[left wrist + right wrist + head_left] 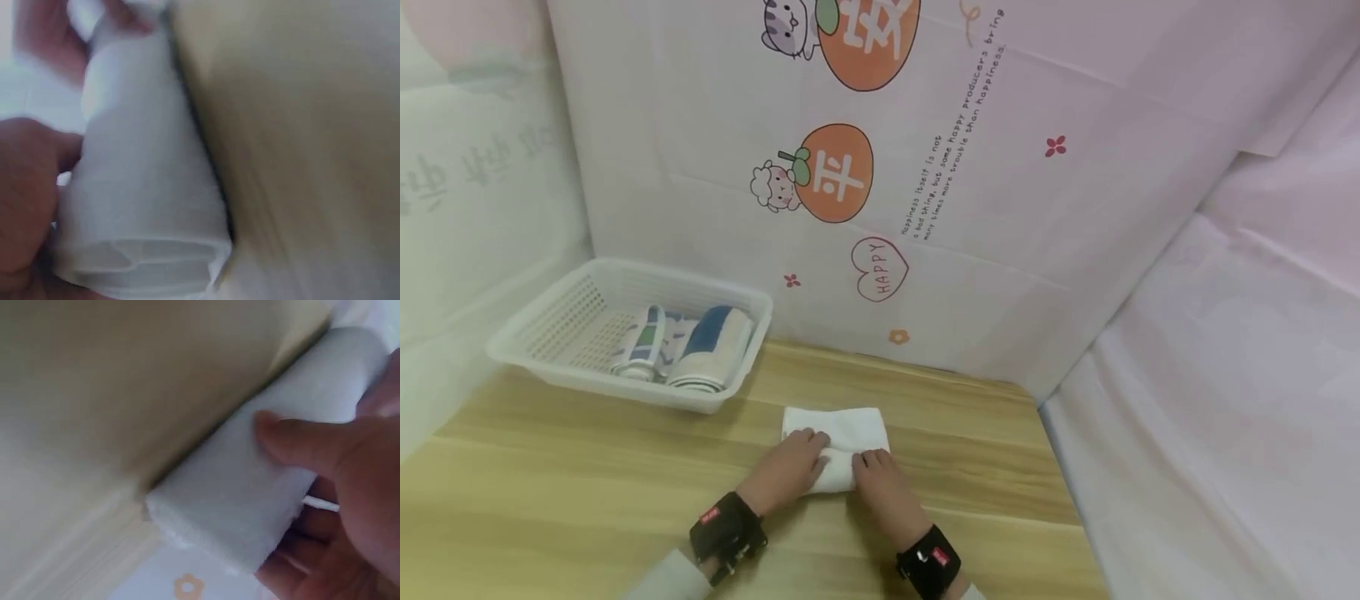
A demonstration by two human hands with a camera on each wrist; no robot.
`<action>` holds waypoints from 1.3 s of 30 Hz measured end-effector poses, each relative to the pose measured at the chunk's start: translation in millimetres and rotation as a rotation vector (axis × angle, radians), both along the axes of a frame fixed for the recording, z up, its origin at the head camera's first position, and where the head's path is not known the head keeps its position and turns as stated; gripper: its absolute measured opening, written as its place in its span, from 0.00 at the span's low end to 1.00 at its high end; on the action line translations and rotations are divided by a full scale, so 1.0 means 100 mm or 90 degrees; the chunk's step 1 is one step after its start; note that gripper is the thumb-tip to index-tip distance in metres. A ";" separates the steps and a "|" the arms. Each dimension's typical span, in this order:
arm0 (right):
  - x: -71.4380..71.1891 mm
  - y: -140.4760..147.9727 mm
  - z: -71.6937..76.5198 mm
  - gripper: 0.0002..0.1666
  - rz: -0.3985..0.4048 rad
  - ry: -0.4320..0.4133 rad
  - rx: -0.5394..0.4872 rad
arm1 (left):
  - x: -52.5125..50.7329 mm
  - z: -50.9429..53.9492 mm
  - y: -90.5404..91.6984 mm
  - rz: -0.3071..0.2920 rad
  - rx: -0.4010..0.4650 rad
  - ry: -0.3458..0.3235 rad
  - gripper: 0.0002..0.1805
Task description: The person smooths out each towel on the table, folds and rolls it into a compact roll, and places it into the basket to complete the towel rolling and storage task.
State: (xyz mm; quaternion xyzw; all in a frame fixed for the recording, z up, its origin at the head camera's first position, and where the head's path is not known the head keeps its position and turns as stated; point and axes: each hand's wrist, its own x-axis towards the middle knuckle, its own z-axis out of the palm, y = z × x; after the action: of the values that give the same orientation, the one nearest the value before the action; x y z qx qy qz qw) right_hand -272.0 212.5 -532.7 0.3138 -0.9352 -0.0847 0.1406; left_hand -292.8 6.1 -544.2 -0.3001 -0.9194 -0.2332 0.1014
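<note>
A white towel (842,425) lies on the table, its near part rolled and its far part flat. My left hand (786,471) holds the left end of the roll, fingers bent over the top. At the right end, my right hand (887,492) grips it too. The left wrist view shows the open end of the towel roll (137,169), with layered folds inside, beside the left hand (25,194). In the right wrist view, the right thumb presses the near side of the roll (225,481) while the other fingers curl round its far side.
A white perforated basket (625,387) stands at the back left of the wooden table (985,492). Inside it are a rolled towel with a blue band (715,342) and a patterned rolled towel (643,346). Printed cloth walls (970,308) enclose the back and sides.
</note>
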 end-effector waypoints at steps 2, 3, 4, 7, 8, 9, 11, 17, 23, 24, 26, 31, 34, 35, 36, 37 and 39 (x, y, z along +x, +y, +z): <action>-0.11 0.04 0.03 0.15 0.021 -0.048 -0.029 | 0.05 0.02 0.03 0.023 -0.044 0.069 0.16; -0.15 0.07 0.06 0.15 0.026 -0.087 -0.056 | 0.08 0.02 0.04 0.029 -0.067 0.094 0.18; -0.19 0.09 0.09 0.14 0.031 -0.128 -0.080 | 0.11 0.03 0.04 0.029 -0.082 0.110 0.20; -0.26 0.14 0.17 0.07 0.043 -0.241 -0.136 | 0.15 0.02 0.03 0.020 -0.117 0.120 0.22; -0.27 0.14 0.19 0.07 0.044 -0.269 -0.152 | 0.15 0.02 0.03 0.017 -0.117 0.116 0.22; -0.27 0.14 0.19 0.09 0.045 -0.285 -0.162 | 0.15 0.01 0.02 0.014 -0.112 0.117 0.21; -0.25 0.12 0.19 0.09 0.052 -0.268 -0.169 | 0.11 0.02 0.01 0.006 -0.108 0.116 0.19; -0.01 -0.05 0.19 0.17 -0.019 -0.029 -0.089 | -0.16 0.14 -0.02 -0.045 -0.107 0.012 0.11; -0.06 -0.18 0.11 0.21 -0.015 0.068 -0.047 | -0.36 0.24 -0.06 -0.038 -0.064 -0.116 0.15; -0.11 -0.17 0.09 0.21 -0.010 0.065 -0.052 | -0.35 0.22 -0.05 -0.029 -0.055 -0.104 0.16; -0.21 -0.15 0.05 0.19 -0.009 0.044 -0.063 | -0.30 0.18 -0.02 -0.009 -0.041 -0.052 0.18; -0.36 -0.02 0.06 0.21 -0.026 -0.110 -0.114 | -0.07 0.06 0.03 0.028 -0.055 0.087 0.29; -0.38 0.02 0.13 0.21 -0.012 -0.194 -0.127 | 0.01 0.02 0.00 0.035 -0.079 0.114 0.34; -0.37 0.03 0.16 0.19 -0.007 -0.226 -0.132 | 0.03 0.01 -0.01 0.035 -0.082 0.109 0.35; -0.35 0.04 0.18 0.18 -0.003 -0.257 -0.139 | 0.04 0.01 -0.02 0.030 -0.078 0.102 0.35; -0.33 0.04 0.20 0.17 -0.001 -0.285 -0.145 | 0.04 0.00 -0.04 0.025 -0.082 0.094 0.34; -0.28 0.04 0.24 0.17 -0.006 -0.335 -0.160 | 0.04 0.03 -0.07 0.007 -0.077 0.066 0.31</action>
State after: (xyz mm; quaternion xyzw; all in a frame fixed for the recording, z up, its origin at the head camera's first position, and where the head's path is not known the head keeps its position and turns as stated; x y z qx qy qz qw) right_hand -299.9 216.6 -508.4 0.3009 -0.9441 0.1153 -0.0692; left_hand -288.8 -1.1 -541.4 -0.3119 -0.9272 -0.1607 0.1315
